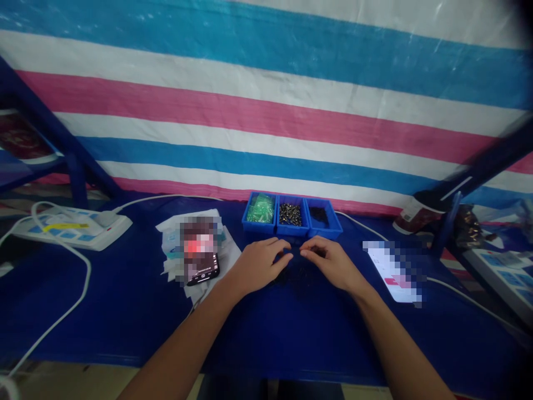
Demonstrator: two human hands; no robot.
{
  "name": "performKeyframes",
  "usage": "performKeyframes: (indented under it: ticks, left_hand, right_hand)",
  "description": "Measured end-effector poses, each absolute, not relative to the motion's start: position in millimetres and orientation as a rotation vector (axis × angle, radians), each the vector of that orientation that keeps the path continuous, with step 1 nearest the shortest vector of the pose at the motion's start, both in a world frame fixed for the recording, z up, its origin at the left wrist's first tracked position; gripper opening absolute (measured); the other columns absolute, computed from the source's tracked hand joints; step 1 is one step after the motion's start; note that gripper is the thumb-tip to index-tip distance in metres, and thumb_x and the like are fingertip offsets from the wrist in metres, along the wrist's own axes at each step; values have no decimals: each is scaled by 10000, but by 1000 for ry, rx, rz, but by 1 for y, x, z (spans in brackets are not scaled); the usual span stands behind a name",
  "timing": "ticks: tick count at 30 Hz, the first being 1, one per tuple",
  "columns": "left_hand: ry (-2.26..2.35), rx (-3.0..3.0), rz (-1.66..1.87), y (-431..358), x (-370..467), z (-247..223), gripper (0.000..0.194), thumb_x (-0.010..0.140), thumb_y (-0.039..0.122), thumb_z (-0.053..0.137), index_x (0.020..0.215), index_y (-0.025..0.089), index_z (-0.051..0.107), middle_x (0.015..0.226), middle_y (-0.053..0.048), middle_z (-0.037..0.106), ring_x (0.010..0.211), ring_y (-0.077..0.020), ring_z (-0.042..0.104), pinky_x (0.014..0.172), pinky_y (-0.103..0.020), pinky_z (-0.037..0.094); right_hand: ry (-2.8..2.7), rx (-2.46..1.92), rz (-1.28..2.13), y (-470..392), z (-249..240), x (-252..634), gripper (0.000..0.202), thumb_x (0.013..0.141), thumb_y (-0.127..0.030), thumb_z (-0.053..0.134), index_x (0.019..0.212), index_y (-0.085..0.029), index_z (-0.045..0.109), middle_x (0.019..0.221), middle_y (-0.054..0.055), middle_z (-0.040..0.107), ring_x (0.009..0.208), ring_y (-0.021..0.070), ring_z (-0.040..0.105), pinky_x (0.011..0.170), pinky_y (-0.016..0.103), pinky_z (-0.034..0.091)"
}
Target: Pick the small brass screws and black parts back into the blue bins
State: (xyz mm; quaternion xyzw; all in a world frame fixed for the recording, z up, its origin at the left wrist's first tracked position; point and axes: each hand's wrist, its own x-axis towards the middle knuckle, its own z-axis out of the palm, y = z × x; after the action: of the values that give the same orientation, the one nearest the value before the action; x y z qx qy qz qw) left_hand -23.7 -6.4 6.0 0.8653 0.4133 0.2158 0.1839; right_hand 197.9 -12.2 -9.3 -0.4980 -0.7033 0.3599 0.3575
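Note:
My left hand [264,263] is over the middle of the blue table, its thumb and fingertips apart and nothing visible between them. Facing it, my right hand [327,259] has thumb and forefinger pinched together; whatever they hold is too small to name. Small dark pieces [293,275] lie on the table below and between the hands. Just behind stand three joined blue bins: the left bin [259,226] holds green pieces, the middle bin [292,229] metallic pieces, the right bin [325,232] black pieces.
A phone [203,273] rests on white plastic wrapping [231,247] at left; another phone [391,272] lies at right. Power strips [95,236] with white cables occupy both sides. A cup [416,214] stands at the back right, before a striped sheet.

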Motion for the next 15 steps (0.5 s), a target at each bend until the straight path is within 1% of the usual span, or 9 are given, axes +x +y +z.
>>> performKeyframes:
  ticks: [3,7,11,15]
  left_hand:
    - [1146,2453,595,-7,-23,7,233,935,348,522,1109,232,625,1010,-33,673,850,-192,625,725,-312,456]
    - [1128,2466,592,-6,-23,6,200,931,313,529,1085,232,629,974,-23,673,854,-190,623,726,-303,454]
    - [1116,2431,640,-4,-23,4,225,959,236,452,1079,232,642,1025,-29,681,922,-190,631,812,-314,459]
    - [1130,2339,667,-3,-21,3,242,954,233,446,1033,225,675,998,-33,696,915,-196,636,833,-324,457]
  right_hand:
    - [-1684,-1261,1080,-13,-10,194,194,814,-369,691,866,-190,640,761,-1,627,694,142,580,648,277,457]
    - [-1624,-1225,1176,-14,-10,191,243,765,-390,736,811,-180,623,728,-11,620,649,124,555,614,263,436]
    - [-1603,-1261,1134,-15,-12,189,232,743,-375,755,820,-174,667,681,-15,619,588,113,518,555,253,395]
    - [-1576,-1264,1076,-16,-14,185,254,726,-401,769,819,-179,687,681,-4,628,575,120,513,543,260,400]
